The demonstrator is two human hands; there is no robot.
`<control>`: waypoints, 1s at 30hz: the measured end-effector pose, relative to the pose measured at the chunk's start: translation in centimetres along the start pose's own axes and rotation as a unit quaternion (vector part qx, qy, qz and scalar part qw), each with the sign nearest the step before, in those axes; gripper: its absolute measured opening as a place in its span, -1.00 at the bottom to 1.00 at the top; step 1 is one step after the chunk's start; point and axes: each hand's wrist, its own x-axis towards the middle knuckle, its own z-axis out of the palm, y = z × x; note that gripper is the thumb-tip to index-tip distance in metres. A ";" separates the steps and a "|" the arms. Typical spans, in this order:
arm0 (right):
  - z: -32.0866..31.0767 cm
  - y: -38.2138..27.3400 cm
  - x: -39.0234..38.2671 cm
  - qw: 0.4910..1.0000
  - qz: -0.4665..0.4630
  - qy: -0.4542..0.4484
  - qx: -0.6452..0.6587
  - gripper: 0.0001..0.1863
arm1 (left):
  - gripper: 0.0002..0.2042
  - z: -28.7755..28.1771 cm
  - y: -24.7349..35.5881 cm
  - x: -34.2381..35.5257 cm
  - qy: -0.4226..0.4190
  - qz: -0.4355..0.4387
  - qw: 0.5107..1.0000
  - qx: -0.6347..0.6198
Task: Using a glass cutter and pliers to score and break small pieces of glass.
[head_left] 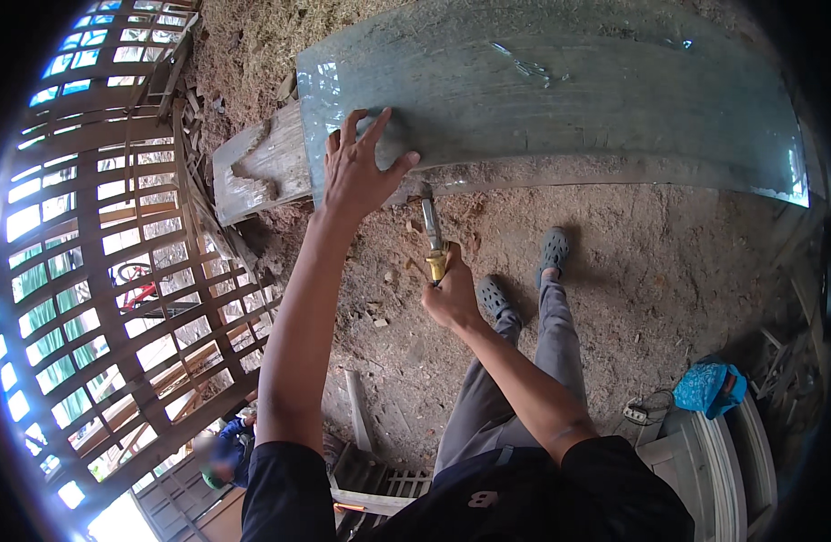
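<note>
Two hands share the work: the left hand, fingers spread flat, presses down the large grey-green glass sheet lying across a weathered wooden beam, while the right hand is closed around a brass-handled glass cutter at the sheet's near edge. Scoring seems underway; a steady, straight draw comes next.

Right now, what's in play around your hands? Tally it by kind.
Glass sheet: 1
Wooden beam: 1
Glass cutter: 1
Hands: 2, left hand flat on the sheet, right hand on the cutter
Total: 5
</note>
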 end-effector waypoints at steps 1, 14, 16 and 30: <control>0.1 0.2 0.0 1.000 -0.004 0.001 0.003 -0.48 | -0.20 0.0 -0.1 0.0 0.000 0.004 1.000 0.002; -3.0 1.1 -6.8 0.995 0.056 -0.075 -0.023 -0.45 | -0.24 -0.3 0.0 -0.1 -0.003 0.004 1.000 0.014; -4.9 0.0 -8.3 0.996 0.046 -0.074 -0.032 -0.46 | -0.28 -0.5 0.1 -0.4 0.037 0.007 0.998 -0.053; -8.9 -4.9 -1.3 0.984 0.019 0.013 0.175 -0.56 | -0.73 -2.5 8.6 -1.0 0.083 0.102 0.975 -0.176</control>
